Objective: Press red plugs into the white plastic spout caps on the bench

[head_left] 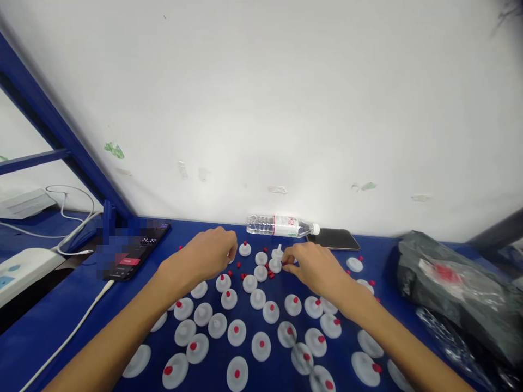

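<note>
Many round, translucent white nozzle lids (218, 325) lie spread over the blue table, several with small red caps (262, 344) on their tips. My left hand (210, 251) is over the back of the table with its fingers curled in. A sliver of white shows at its fingertips, but what they hold is mostly hidden. My right hand (308, 264) has thumb and forefinger pinched beside a white lid (275, 265). I cannot make out what sits between those fingers. Loose red caps (245, 276) lie between my hands.
A clear water bottle (281, 226) lies on its side against the white wall, with a dark phone (334, 238) beside it. At left are another phone (139, 253) with a white cable and a power strip (24, 272). A black plastic bag (457, 294) sits at right.
</note>
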Demonstrator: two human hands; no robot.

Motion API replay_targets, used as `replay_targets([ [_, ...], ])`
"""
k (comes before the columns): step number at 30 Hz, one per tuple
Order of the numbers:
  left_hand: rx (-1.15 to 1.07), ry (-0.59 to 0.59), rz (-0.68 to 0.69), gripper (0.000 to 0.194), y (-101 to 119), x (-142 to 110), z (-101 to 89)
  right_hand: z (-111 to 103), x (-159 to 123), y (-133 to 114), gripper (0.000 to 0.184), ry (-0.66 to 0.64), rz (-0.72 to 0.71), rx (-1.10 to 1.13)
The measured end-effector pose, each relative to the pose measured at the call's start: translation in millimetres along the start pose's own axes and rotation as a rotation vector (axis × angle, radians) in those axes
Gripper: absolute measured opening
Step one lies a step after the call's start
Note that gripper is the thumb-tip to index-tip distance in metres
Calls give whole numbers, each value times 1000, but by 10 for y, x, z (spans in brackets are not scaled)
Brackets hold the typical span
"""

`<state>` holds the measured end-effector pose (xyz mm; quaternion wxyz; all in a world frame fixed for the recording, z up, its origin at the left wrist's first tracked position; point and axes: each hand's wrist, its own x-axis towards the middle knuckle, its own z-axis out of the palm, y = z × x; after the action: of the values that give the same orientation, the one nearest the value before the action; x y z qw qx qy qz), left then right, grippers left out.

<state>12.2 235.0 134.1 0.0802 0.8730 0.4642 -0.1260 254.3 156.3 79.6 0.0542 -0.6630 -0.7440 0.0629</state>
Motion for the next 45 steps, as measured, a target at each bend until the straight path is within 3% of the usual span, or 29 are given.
replay_targets([
  [10,108,-134,-15,23,106,77,106,127,26,82,15,-7,-53,73],
  [16,140,-117,6,26,136,171,283,-206,-20,216,14,59,3,134],
  [21,137,-75,10,24,152,163,275,-399,22,365,15,115,57,130],
  [28,42,54,20,9,150,129,134,-230,75,359,17,85,-23,78],
  [33,-65,129,96,27,185,45,17,-89,113,362,20,62,-36,39],
  [37,-142,113,171,26,217,-11,-2,-43,141,374,18,44,-42,47],
  [45,-201,52,251,23,246,4,160,-120,109,413,14,48,-36,57],
])
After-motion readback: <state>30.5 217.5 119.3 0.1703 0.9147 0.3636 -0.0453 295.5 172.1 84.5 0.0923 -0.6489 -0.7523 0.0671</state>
